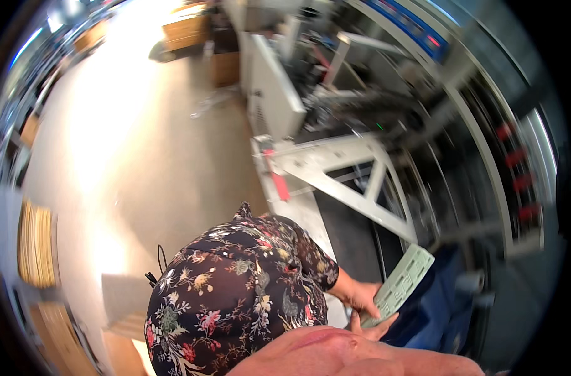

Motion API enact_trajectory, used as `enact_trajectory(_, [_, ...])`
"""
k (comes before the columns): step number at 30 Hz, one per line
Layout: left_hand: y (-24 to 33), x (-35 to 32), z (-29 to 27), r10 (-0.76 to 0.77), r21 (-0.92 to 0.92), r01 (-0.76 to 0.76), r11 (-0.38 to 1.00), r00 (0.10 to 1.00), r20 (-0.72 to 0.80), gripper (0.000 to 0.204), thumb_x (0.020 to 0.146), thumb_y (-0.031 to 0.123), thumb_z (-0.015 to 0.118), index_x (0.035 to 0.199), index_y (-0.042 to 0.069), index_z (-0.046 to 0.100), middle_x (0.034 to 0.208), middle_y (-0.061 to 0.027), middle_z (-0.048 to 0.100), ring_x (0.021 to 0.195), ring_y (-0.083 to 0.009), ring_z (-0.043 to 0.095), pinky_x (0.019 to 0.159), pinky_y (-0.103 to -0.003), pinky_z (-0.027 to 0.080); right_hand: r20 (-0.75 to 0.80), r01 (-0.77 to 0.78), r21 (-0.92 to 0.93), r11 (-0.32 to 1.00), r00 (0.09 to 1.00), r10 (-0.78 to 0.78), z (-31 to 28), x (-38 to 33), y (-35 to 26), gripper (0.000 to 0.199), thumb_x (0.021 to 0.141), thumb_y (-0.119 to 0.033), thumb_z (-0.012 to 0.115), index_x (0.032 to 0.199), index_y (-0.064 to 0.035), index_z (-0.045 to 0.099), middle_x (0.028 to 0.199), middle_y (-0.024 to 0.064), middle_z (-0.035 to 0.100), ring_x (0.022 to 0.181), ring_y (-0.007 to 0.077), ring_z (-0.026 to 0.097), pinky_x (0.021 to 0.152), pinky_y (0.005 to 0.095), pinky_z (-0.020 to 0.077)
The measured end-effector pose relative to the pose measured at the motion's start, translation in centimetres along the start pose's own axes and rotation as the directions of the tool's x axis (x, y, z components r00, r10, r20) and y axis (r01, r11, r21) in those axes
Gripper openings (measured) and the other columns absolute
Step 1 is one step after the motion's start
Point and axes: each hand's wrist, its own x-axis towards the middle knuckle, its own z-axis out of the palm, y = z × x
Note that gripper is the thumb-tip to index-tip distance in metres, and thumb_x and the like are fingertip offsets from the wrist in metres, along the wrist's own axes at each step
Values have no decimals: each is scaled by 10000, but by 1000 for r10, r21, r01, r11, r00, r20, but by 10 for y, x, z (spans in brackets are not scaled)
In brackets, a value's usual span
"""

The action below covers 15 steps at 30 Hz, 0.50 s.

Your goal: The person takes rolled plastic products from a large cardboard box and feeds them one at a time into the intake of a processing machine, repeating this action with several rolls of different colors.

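Observation:
A long, pale green block or flat pack (401, 282), patterned with rows of ribbed rectangles, is held at its near end by both hands. I cannot tell what kind of thing it is. From the floral sleeve my left hand (359, 296) reaches over, its fingers closed on the left edge. Below it, my right hand (379, 328) supports the lower end, fingers curled round it. Part of that hand and its arm is hidden. The far end of the green thing points up and right, close to a white triangular metal bracket (354, 194).
A machine with a dark belt (354, 235) and a white panel (276, 88) stands ahead. Dark blue material (432, 313) lies beyond my hands. To the left are a stack of yellowish sheets (38, 244), cardboard boxes (185, 28) and pale floor (97, 156).

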Motion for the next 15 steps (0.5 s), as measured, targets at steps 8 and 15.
enact_trajectory(8, [3,48,-41,-317,539,125,833,906,280,427,804,394,731,1062,80,603,916,-63,540,830,-165,498,614,-311,399,-14,58,188,980,998,-56,-65,49,48,890,538,-79,765,1348,51,419,1257,207,527,1137,269,532,995,367,402])
enact_trajectory(15, [18,-9,-51,-589,407,489,772,791,167,523,811,442,712,1120,49,559,1028,-103,554,965,-195,534,762,-337,457,-172,-153,-232,960,978,114,-92,-61,135,830,561,-130,769,1322,7,466,1230,215,562,1130,350,549,989,411,413])
